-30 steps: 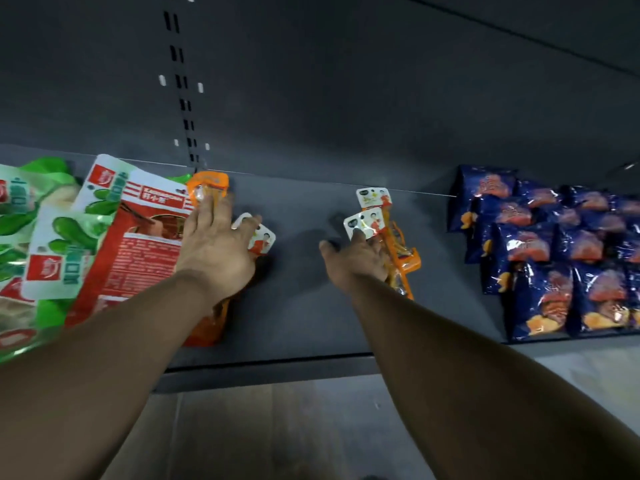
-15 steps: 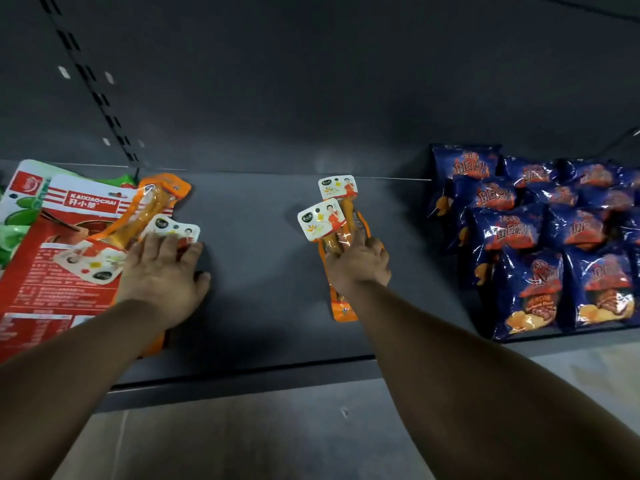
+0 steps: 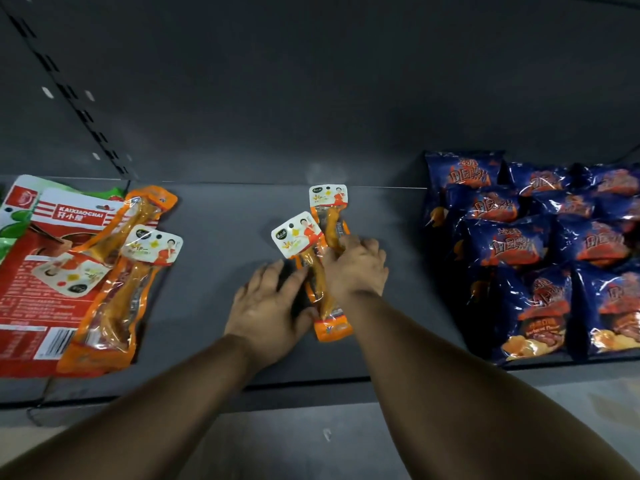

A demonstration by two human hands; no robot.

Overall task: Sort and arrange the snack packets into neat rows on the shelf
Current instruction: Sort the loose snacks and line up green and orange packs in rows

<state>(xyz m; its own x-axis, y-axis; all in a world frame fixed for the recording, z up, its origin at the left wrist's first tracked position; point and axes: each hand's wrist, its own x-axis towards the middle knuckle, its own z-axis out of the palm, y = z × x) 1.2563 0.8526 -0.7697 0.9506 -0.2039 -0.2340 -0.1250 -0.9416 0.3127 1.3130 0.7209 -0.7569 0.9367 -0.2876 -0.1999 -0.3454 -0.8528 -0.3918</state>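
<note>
Shelf (image 3: 207,271), dark grey. Centre: two orange packets (image 3: 320,258), overlapping, white headers toward the back edge. Left hand (image 3: 273,306) flat beside them, fingers spread, touching the nearer packet's left side. Right hand (image 3: 356,268) lies on both, fingers curled loosely over them. Left end: two more orange packets (image 3: 114,299) on red pouches (image 3: 38,271). Right end: blue bags (image 3: 519,244), rows stacked.

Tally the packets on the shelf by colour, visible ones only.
Orange packets: 4, two at left and two under the hands
Blue packets: at least 10, overlapping and cut off at the frame edge
Red packet: 1
Green packets: mostly hidden, cannot tell
Total: at least 15
</note>
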